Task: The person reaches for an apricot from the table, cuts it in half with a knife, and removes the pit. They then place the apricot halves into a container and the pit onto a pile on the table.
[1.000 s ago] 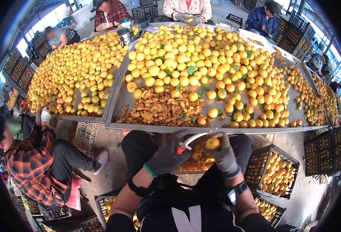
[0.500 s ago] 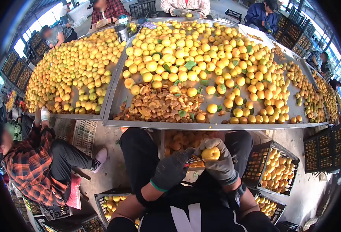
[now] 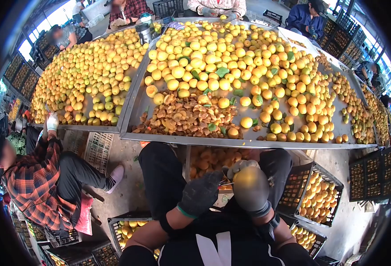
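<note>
Just below the front rim of the metal worktop (image 3: 195, 140), both gloved hands were close together over the lap. The left hand (image 3: 201, 193) was closed around a thin metal tool (image 3: 226, 183), its grip hidden by the glove, with only a sliver showing toward the other hand. The right hand (image 3: 251, 193), lower than the worktop's rim, seemed curled round a yellow fruit (image 3: 246, 178); blur over it hid how the fingers sat.

The main danger, I judged, lay where metal met fruit. If the sliver was sharp, a skid on smooth or wet skin could have driven it into the glove behind, since the fingers were so near its line. A loose hold could also have let the fruit twist, and it might have dropped toward the orange fruit (image 3: 213, 160) just beneath the worktop's front edge. Too hard a squeeze could have bruised it if ripe.

On the worktop, the cut pieces (image 3: 189, 119) lay near the front rim, with a whole fruit (image 3: 233, 133) beside them; a careless nudge there could have mixed the two.
</note>
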Available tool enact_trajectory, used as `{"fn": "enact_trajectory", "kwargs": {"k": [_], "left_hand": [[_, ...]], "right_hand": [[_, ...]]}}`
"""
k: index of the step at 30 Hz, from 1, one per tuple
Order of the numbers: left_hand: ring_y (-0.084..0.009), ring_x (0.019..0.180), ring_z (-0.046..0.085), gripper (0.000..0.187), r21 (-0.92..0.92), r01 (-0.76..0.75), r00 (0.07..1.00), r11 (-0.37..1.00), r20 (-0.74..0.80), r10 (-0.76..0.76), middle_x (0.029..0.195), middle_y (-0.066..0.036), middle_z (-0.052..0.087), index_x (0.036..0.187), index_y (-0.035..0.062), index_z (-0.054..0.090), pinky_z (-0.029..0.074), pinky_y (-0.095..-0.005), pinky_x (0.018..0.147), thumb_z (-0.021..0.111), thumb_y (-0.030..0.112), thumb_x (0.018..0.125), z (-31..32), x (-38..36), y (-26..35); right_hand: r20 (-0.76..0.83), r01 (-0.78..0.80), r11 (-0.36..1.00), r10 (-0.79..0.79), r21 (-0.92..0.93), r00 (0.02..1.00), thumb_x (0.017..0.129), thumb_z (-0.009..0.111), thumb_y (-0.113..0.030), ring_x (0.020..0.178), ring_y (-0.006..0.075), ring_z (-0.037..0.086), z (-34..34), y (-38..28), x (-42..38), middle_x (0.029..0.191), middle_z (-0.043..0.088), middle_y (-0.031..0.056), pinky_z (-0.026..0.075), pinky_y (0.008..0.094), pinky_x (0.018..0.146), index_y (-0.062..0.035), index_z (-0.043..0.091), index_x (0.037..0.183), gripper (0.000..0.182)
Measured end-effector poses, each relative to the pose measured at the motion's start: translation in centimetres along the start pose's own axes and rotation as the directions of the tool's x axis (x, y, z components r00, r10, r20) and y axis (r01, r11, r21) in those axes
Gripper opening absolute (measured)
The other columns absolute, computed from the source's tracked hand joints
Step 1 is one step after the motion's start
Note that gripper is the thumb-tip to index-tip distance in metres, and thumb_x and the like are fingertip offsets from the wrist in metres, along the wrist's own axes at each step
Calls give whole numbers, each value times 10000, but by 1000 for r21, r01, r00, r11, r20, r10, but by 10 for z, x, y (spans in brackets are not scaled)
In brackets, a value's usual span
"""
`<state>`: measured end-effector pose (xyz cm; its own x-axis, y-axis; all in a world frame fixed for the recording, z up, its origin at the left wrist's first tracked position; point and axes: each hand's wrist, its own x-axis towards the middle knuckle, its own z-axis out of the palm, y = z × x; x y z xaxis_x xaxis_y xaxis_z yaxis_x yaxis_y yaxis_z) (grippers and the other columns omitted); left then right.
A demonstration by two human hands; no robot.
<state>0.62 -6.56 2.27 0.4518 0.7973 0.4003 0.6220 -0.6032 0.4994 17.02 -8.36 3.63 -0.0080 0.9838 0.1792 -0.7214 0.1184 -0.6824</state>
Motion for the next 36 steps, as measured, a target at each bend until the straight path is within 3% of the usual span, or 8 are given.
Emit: {"fn": "enact_trajectory", "kwargs": {"k": [8,10,15,17,20,25,32,36], "left_hand": [[-300,756,649,358,77,-47,997,996,61,43,933,-151,649,1171,36,598,516,-397,612,590,65,814,0,3,-6],[-310,753,647,351,33,-38,997,999,68,36,925,-158,648,1172,30,592,513,-404,611,594,76,824,1,7,-10],[-370,711,628,406,-75,70,985,995,165,-57,840,-198,639,1165,-17,555,500,-450,616,649,135,800,12,4,-2],[-380,683,626,436,-103,-11,999,995,31,14,815,-213,633,1185,-49,524,495,-455,589,650,156,821,24,0,-4],[-387,663,624,476,-48,73,992,996,102,-68,780,-220,625,1214,-62,488,487,-465,565,650,152,821,23,4,-3],[-398,704,630,505,-121,127,969,985,226,-97,799,-222,631,1281,-2,447,484,-487,583,624,159,836,26,15,-11],[-420,789,630,509,-118,270,910,956,355,-213,861,-255,627,1251,-7,452,492,-509,644,646,225,842,30,15,-19],[-418,853,630,518,-52,195,941,980,291,-171,923,-261,631,1263,8,441,506,-488,700,653,202,832,28,15,-21]], "right_hand": [[-16,-2,974,-2,-229,1000,753,762,0,1025,192,583,1,-6,1,1083,536,74,425,392,1018,-97,456,1151,511],[-48,-59,880,41,-471,998,760,751,20,1091,214,577,-12,-6,3,1105,527,74,436,379,1013,-83,432,1174,533],[-51,-45,911,27,-411,998,815,731,-56,1171,253,549,-10,1,4,1222,561,127,429,363,1016,-59,429,1255,534],[-113,-14,996,4,-84,994,878,679,-134,1198,258,532,-4,17,2,1259,567,150,410,374,1028,-52,424,1283,485],[-119,-31,998,25,-47,993,928,616,-192,1192,254,533,-7,22,5,1242,576,149,396,378,1033,-46,433,1276,420],[-80,-109,858,80,-501,994,967,556,-264,1145,253,566,-24,12,8,1217,594,146,425,381,1006,-33,447,1253,384],[-144,-118,990,105,-83,984,970,549,-284,991,166,582,-22,21,10,1203,599,120,467,283,900,-42,461,1249,379],[-110,-180,831,143,-526,984,857,714,-140,992,141,584,-34,11,14,1174,594,90,480,282,883,-34,430,1263,507]]}}
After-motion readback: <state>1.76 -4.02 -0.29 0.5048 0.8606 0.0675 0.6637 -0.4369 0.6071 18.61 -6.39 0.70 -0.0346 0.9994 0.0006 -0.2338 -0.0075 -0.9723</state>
